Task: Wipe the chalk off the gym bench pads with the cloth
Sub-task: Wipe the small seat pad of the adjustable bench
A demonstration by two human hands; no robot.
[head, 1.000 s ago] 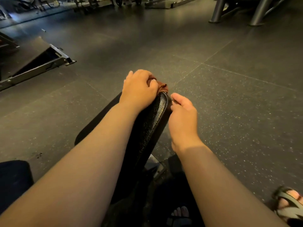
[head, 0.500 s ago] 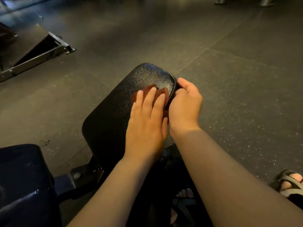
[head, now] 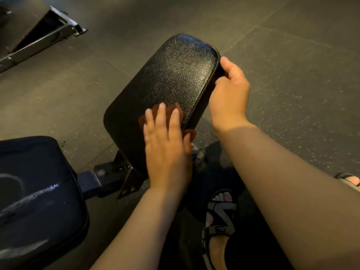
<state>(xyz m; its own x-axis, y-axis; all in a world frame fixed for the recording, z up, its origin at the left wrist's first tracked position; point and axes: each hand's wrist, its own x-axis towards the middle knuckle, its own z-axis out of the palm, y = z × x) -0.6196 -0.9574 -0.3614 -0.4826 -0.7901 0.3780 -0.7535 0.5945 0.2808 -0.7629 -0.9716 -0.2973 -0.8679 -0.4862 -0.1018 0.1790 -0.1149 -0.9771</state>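
I have the left hand (head: 165, 145) flat, fingers straight, pressing the rust-brown cloth (head: 141, 122) onto the near end of the black pad (head: 175, 75). Its long axis runs away toward upper right. The right hand (head: 228, 94) grips its right edge. The bracket markings (head: 124, 168), perhaps numerals, are unreadable.
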